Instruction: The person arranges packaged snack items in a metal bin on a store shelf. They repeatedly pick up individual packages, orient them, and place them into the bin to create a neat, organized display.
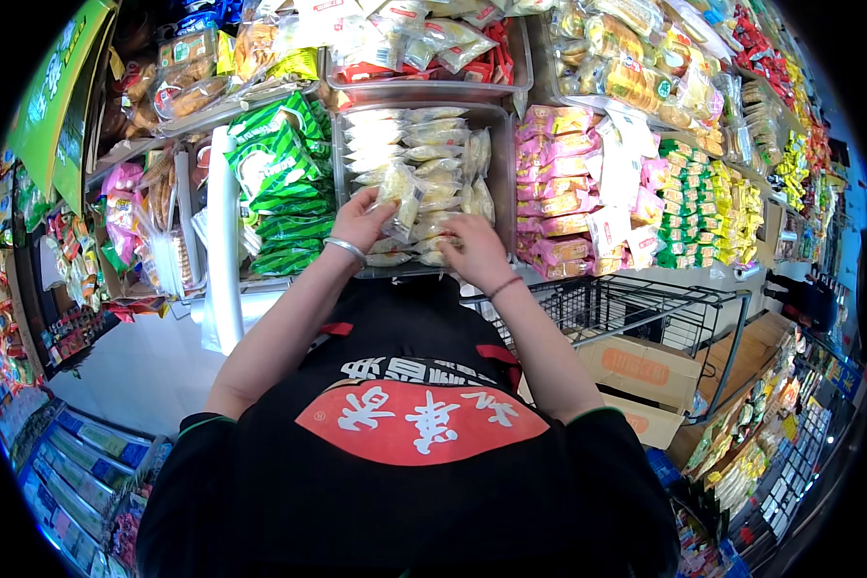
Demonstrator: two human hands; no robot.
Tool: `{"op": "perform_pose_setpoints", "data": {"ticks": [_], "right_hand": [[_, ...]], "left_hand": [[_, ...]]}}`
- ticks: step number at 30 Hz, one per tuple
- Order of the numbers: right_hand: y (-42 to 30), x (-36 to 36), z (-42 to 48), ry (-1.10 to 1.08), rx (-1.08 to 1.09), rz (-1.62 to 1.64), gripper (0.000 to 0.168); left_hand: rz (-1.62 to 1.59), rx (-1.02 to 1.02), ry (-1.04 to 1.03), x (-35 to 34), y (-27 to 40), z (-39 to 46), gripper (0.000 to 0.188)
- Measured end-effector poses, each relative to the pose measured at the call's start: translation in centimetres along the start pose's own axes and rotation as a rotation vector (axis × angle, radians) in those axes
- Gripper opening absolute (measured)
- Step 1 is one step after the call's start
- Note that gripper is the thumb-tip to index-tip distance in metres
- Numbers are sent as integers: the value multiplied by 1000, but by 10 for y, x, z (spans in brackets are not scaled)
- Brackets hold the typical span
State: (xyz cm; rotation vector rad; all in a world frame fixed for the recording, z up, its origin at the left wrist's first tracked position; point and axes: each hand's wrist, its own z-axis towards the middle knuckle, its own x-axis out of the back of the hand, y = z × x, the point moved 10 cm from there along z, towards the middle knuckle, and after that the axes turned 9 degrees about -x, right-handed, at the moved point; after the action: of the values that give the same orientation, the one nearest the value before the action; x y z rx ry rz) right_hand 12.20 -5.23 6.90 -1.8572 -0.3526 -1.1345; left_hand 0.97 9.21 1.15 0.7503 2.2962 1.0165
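Note:
My left hand [361,222], with a silver bangle at the wrist, grips a clear packet of pale snack food [400,199] above a clear plastic bin [504,180]. Inside the bin, similar packets [437,149] stand in closely packed rows, with some turned sideways along the right. My right hand [477,249] is over the bin's front right part, its fingers curled at a packet [433,253] there. Whether those fingers grip it or only touch it is not plain. A dark band circles the right wrist.
Green snack bags [282,180] flank the bin on the left, pink packets [556,195] on the right. Another bin [433,88] of packets adjoins behind. A roll of clear plastic bags [224,238] stands at left. To my right, a wire cart [621,307] is near cardboard boxes [636,368].

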Motion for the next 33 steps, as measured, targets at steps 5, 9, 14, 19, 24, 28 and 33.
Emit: {"op": "perform_pose_setpoints", "data": {"ticks": [5, 9, 14, 19, 24, 28, 33], "right_hand": [[54, -18, -26, -297, -400, 96, 27], [45, -42, -18, -251, -253, 54, 32], [45, -11, -18, -191, -389, 151, 33], [41, 7, -4, -39, -482, 427, 44], [-27, 18, 52, -95, -386, 1255, 25], [-63, 39, 77, -122, -210, 810, 21], [-84, 59, 137, 28, -59, 739, 20]], "left_hand": [[-24, 9, 13, 4, -1, 0, 31], [39, 4, -9, -1, -4, 1, 31], [35, 13, 8, -4, 2, -6, 34], [-254, 85, -121, -11, 6, -10, 37], [-331, -37, -313, -30, 42, -16, 37], [-378, -97, -324, -28, 74, -19, 46], [-288, -279, -87, 12, 100, 6, 27]]}}
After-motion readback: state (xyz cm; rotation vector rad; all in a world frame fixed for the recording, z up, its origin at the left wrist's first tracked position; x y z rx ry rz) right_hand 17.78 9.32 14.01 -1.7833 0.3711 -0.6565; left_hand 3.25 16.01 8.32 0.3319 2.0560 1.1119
